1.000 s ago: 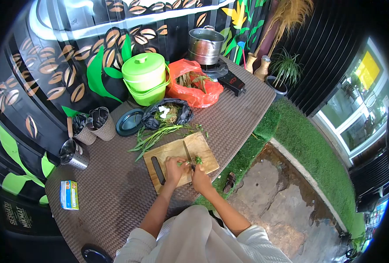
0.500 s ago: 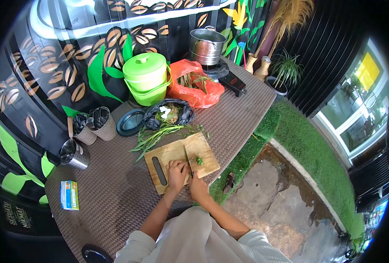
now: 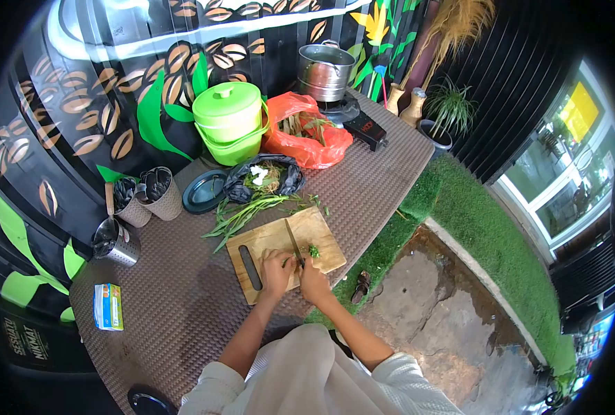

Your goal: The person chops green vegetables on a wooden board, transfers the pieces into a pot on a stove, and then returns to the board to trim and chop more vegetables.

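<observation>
A wooden cutting board with a dark slot handle lies near the table's front edge. My right hand is closed round the handle of a knife, whose blade points away from me over the board. Just left of it, my left hand rests on the board with fingers curled; what they hold, if anything, is hidden. Chopped greens form a small pile right of the blade. Long green stalks lie on the table behind the board.
Behind are a black bag, dark plate, lime-green container, red bag and a steel pot on a stove. Utensil holders and a blue-yellow packet are at left.
The knife has shifted slightly, its tip now further left and its blade more in view. My right hand has moved up a little. The whole view has shifted slightly.
</observation>
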Demonstrator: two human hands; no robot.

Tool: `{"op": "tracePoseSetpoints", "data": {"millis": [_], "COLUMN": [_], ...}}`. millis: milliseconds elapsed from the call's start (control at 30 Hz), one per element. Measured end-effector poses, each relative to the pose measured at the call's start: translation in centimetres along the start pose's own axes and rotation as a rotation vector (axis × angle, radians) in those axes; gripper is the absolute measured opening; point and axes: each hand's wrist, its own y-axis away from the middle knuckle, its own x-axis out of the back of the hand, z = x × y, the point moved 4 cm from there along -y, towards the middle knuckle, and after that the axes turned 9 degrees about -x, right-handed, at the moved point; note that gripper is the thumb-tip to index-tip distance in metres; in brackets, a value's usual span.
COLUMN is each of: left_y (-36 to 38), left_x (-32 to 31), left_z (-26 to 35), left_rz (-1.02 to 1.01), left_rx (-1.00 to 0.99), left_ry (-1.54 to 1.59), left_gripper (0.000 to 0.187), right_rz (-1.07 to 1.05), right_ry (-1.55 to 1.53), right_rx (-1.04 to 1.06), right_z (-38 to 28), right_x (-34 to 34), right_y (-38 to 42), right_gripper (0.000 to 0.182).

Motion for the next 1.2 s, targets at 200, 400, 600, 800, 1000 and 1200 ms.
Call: {"op": "tracePoseSetpoints", "data": {"millis": [200,400,600,800,1000,1200], "left_y": [1.0,0.5,0.4,0.9,1.4,1.4], "left_x": [0.1,-0.3,-0.3,0.9,0.0,0.6], "left_z": [0.6,-0.4,-1.4,0.1,-1.1,-0.7], "left_rz": [0.039,0.049,0.037,0.119,0.089,0.052], "left_rx": [-0.13,-0.055,0.088,-0.097,-0.069,0.054], "left_ry": [-0.071,0.019,0.144,0.008,0.077,0.173], "left_gripper": [0.012,0.01,0.007,0.008,0.009,0.029], "right_rz": [0.033,-0.025,0.011,0.02,0.002,0.052], "right_ry": [0.031,-0.031,0.035,0.031,-0.008,-0.002], "right_rx": [-0.025,0.032,0.011,0.065,0.033,0.047], "right_z": [0.8,-0.9,-0.1,-0.7,-0.5,-0.7], "right_x": [-2.2,0.4,-2.4,-1.4,-1.9,-2.0], "right_y": [1.7,0.1,2.0,0.8,0.6,1.8], "right_gripper": [0.035,0.036,0.039,0.041,0.038,0.034]}}
